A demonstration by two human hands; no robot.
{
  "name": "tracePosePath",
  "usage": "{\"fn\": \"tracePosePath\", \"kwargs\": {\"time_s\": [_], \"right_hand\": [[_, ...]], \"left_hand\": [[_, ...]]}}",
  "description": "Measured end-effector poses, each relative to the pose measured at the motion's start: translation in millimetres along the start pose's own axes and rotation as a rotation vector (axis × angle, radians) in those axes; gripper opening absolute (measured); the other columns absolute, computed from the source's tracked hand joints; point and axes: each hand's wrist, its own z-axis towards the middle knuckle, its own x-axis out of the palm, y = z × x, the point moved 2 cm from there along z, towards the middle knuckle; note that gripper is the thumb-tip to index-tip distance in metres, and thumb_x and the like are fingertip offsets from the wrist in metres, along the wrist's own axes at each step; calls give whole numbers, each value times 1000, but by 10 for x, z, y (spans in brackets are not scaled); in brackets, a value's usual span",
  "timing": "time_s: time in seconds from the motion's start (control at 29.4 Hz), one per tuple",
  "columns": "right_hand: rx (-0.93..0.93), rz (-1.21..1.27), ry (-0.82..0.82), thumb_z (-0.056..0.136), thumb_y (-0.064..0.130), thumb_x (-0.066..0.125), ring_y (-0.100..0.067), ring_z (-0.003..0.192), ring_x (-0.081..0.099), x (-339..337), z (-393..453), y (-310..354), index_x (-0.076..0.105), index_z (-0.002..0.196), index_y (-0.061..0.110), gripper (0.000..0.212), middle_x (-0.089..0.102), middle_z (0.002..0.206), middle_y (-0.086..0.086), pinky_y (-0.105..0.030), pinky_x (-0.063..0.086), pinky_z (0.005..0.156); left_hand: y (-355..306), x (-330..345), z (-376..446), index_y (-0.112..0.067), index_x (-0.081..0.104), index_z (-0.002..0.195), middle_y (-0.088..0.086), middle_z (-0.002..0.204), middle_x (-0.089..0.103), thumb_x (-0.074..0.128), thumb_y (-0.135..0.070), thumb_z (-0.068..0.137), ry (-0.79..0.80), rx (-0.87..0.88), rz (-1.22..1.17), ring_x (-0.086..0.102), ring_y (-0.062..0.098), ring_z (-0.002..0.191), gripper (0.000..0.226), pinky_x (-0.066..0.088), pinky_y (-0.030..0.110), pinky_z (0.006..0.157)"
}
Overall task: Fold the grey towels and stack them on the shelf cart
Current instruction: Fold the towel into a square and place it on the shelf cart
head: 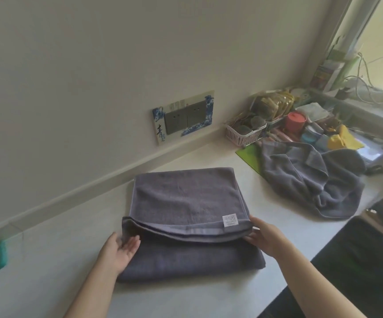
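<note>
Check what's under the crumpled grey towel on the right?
A green mat sticks out from under the crumpled grey towel, resting on the white counter. How far the mat extends beneath is covered.

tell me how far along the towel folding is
Done: little. No finished stack or shelf cart is in view.
In hand: one grey towel lies partly folded on the counter, the left hand open at its left edge and the right hand at its right edge.
Left: a crumpled grey towel pile still unfolded, then stacking.
</note>
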Motion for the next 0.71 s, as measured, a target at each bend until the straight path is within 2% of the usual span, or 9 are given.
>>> {"fn": "tracePosePath", "kwargs": {"time_s": [0.03,0.1,0.17,0.24,0.31,0.41,0.48,0.61,0.71], "right_hand": [[11,-11,14,95,25,51,-24,68,55,6,51,10,57,109,2,28,51,87,-14,-29,58,55],[33,-48,33,97,26,47,-24,63,63,-5,127,56,57,103,4,24,54,86,-16,-30,58,56],[21,-52,39,98,21,43,-23,56,66,-24,106,112,54,96,5,21,57,82,-18,-29,57,53],[1,-128,39,95,17,41,-21,52,64,-30,139,169,53,97,4,17,59,80,-17,-26,53,49],[-81,-396,13,88,17,53,-17,50,55,-42,106,180,58,101,4,19,59,75,-11,-22,45,48],[-278,-973,-72,84,22,67,-14,59,45,-47,180,174,63,85,9,14,54,72,-4,-25,33,52],[-386,-1141,-167,86,28,66,-17,67,49,-16,214,163,57,73,9,25,54,76,-4,-29,32,58],[-484,-1013,-306,94,24,53,-27,71,50,50,165,71,43,69,12,29,51,67,-1,-34,28,59],[-454,-967,-369,97,24,46,-31,75,52,50,158,-45,40,76,13,25,52,71,-5,-34,31,61]], "left_hand": [[-1,12,21,-2,35,135,20,89,52,37,-24,101,6,0,36,54,33,120,41,48,35,97],[-14,35,88,2,47,108,18,84,51,40,-16,97,-16,46,269,67,29,84,22,58,27,63],[-45,-25,151,-4,52,87,11,72,50,49,-13,93,-65,156,649,59,19,49,11,42,17,38],[-96,-51,281,-4,58,82,14,69,56,61,-19,90,-125,324,1052,57,26,56,18,45,27,48],[-115,-86,313,-3,59,75,20,76,66,70,-26,84,-186,442,1253,64,32,72,27,51,40,68],[-85,-48,341,0,54,67,15,64,60,67,-26,86,-237,585,1289,55,31,63,35,42,38,60],[-32,-2,288,2,51,71,14,64,57,60,-27,91,-236,693,1244,52,32,63,35,38,38,59],[54,46,216,-5,46,75,12,67,56,50,-29,95,-299,851,1200,52,35,67,31,36,38,59],[128,1,309,-7,48,79,17,76,61,47,-29,97,-337,802,1318,56,38,73,29,39,38,62]]}}
